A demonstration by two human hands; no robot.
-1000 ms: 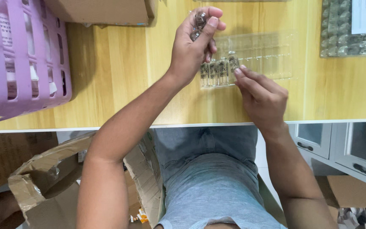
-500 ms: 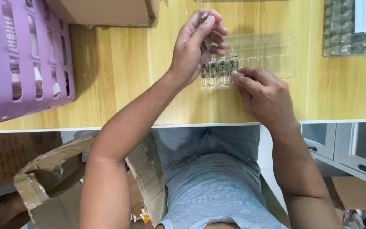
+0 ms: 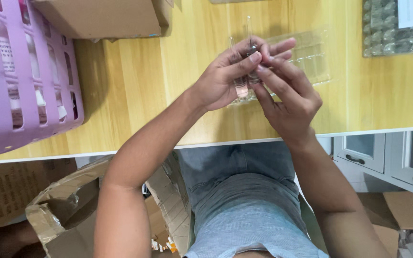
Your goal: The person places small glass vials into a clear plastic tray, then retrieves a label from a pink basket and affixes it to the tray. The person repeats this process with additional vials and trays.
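Hands meet above clear blister tray (image 3: 311, 52) on counter (image 3: 135, 76). Left hand (image 3: 223, 81) pinches glass ampoules (image 3: 241, 86), long axis pointing away from body. Right hand (image 3: 288, 102) touching them, fingertips on necks; grip unclear.

Wooden table (image 3: 135, 86) with a white near edge. On it: purple crate (image 3: 20, 76) at left; cardboard box (image 3: 101, 16) at far left-centre; clear plastic tray (image 3: 311, 52) at centre, partly hidden by hands; grey blister tray (image 3: 388, 36) at far right.
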